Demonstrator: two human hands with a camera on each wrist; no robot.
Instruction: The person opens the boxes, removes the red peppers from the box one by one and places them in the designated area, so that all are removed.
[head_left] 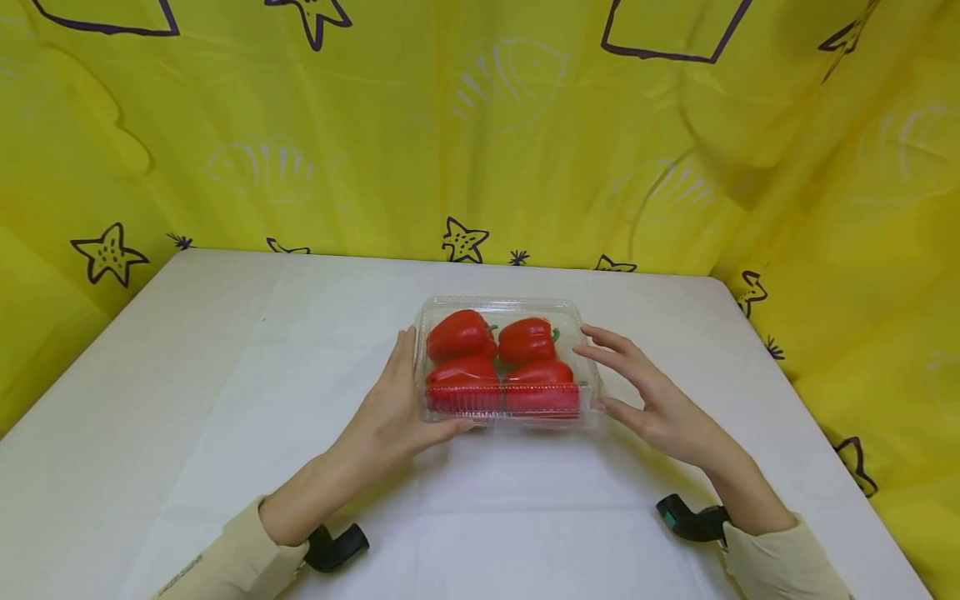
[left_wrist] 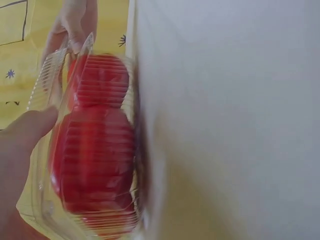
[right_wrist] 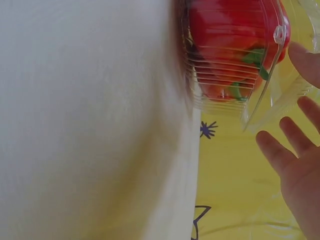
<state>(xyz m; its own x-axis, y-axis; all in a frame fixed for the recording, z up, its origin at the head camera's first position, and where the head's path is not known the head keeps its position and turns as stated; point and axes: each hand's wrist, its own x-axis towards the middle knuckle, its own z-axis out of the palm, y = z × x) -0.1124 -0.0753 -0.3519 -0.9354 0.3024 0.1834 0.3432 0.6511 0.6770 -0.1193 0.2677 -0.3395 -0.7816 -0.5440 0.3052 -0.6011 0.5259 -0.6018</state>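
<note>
A clear plastic clamshell box (head_left: 498, 304) lies on the white table and holds several red bell peppers (head_left: 461, 335) with green stems. Along its left side runs my left hand (head_left: 386, 412), fingers straight against the wall and thumb stretched along the front edge. The left wrist view shows that thumb (left_wrist: 37, 125) at the lid's rim. At the box's right side, my right hand (head_left: 648, 400) has its fingers spread, with fingertips close to the rim. The right wrist view shows the fingers apart beside the box's flared edge (right_wrist: 272, 107).
White cloth covers the table (head_left: 300, 308). Yellow curtains (head_left: 375, 150) printed with starfish and fish hang behind it and at both sides. Black straps (head_left: 337, 547) sit at both wrists, by the beige sleeves (head_left: 243, 558).
</note>
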